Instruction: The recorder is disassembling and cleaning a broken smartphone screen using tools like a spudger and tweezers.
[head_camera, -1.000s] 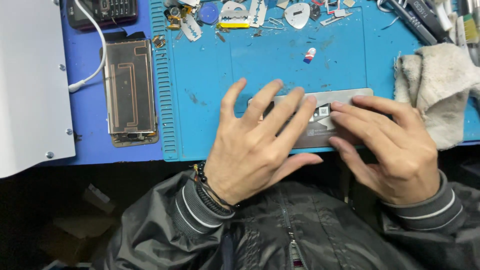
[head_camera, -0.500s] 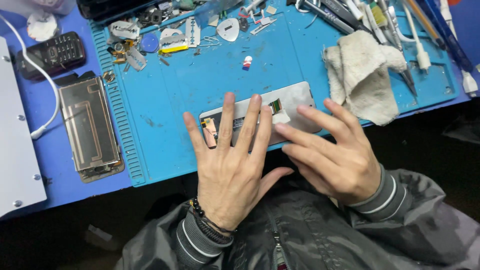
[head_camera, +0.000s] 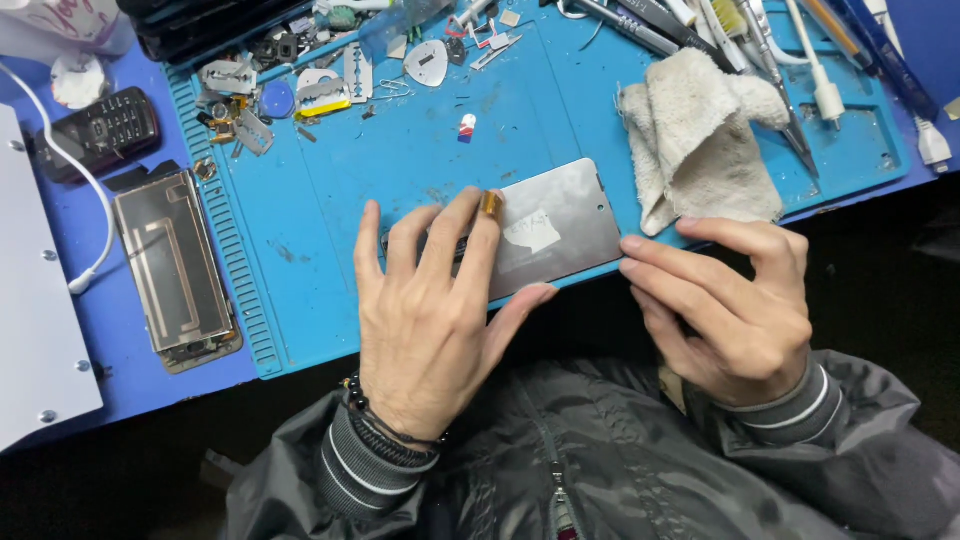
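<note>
- Work surface: blue repair mat (head_camera: 400, 170), filling the upper centre of the frame.
- Metal phone panel (head_camera: 560, 225): flat at the mat's lower edge, centre frame.
- Left hand (head_camera: 430, 310): spread flat, pressing the panel; grips nothing.
- Right hand (head_camera: 735, 300): half-curled, empty, fingertips at the panel's right edge.
- Step, as judged: steadying the panel; next calls for fingertip purchase at that edge.
- Change: the right hand has slid off the panel.
</note>
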